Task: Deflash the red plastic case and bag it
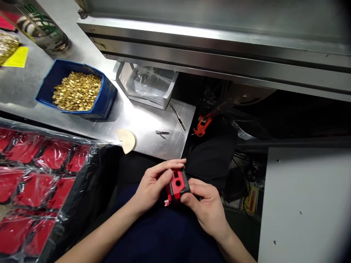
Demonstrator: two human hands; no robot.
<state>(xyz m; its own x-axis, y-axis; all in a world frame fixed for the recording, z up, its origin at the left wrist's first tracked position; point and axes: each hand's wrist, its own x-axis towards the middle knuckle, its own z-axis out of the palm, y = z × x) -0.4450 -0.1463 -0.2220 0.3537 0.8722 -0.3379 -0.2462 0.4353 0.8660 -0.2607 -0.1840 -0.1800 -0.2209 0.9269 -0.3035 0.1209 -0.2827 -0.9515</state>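
A small red and black plastic housing (178,184) with a round dark hole and a rectangular slot in its red face is held above my lap. My left hand (153,184) grips its left side, with the thumb on the red face and the fingers along the far edge. On the opposite side, my right hand (207,204) pinches the black edge between thumb and fingers. A small red piece sticks out at the lower left of the housing. The underside is hidden.
A blue bin (106,96) of small brass parts stands on the metal table (148,142). Near it are a clear drawer (164,100), a cutter knife (177,117), nail clippers (162,132) and a cream disc (126,140). Bagged red parts (34,188) fill a box at left.
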